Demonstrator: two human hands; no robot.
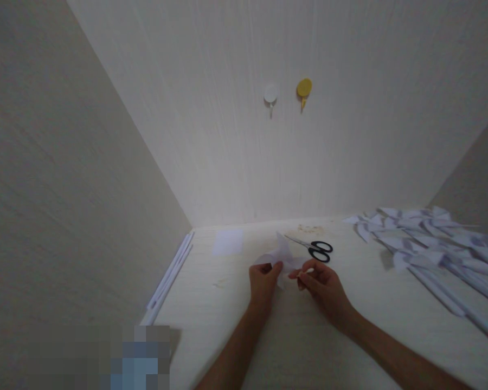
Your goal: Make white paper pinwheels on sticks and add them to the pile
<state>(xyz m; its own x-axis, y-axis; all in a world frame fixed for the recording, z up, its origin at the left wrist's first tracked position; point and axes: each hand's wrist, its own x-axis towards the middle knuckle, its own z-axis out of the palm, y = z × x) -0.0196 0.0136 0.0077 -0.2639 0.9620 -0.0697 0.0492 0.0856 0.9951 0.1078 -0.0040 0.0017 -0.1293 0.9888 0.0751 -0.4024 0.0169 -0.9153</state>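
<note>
A white paper pinwheel head (pixel 283 250), with its corners folded in, is held just above the table. My left hand (pixel 264 279) is closed on its left and lower part, the thumb pressing near the middle. At its right edge, my right hand (pixel 323 287) has thumb and fingertips pinched together. Something small and pale shows between these fingertips, too small to name. Beyond the hands lies a pair of scissors (pixel 315 249) with black handles, blades pointing left. A flat square of white paper (pixel 228 242) rests to the left.
Several finished paper pinwheels (pixel 423 254) with white sticks lie heaped on the right. Rolled white paper sticks (pixel 171 273) lie along the left wall. Small brownish bits (pixel 310 229) sit near the back wall. A white hook (pixel 270 96) and a yellow hook (pixel 304 89) are on that wall.
</note>
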